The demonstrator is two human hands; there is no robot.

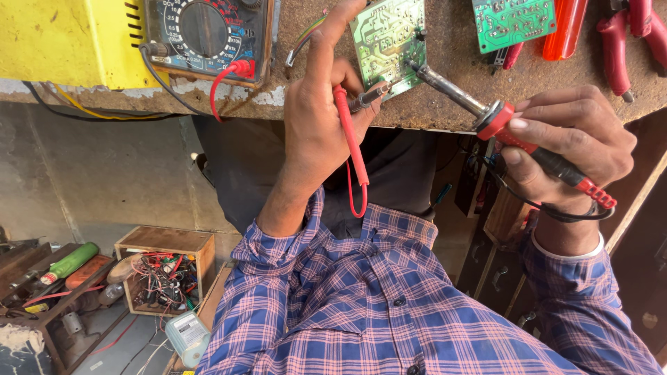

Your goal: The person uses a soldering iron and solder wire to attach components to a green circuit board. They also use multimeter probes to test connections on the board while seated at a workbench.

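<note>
while seen from the head camera, looking down across a plaid blue-and-pink shirt (389, 312) toward a worn brown workbench (451, 83). left hand (323, 118) closed around the lower edge of a green circuit board (389, 42), holding it tilted up off the bench, with a red test probe (354, 132) pinched alongside it between thumb and fingers, probe tip touching the board's lower edge. red lead of that probe looping down below the wrist. right hand (563, 149) clenched on the red-and-black handle of a soldering iron (486, 114), metal tip resting against the board's right side, black cord curling under the wrist. analog multimeter (205, 31) lying just left of the board, beside a yellow box (69, 42). second green circuit board (514, 21), an orange-red tool handle (566, 28) and red-handled pliers (625, 42) lying further right on the bench. below left, wooden box of tangled wires (163, 274) standing on the floor.
</note>
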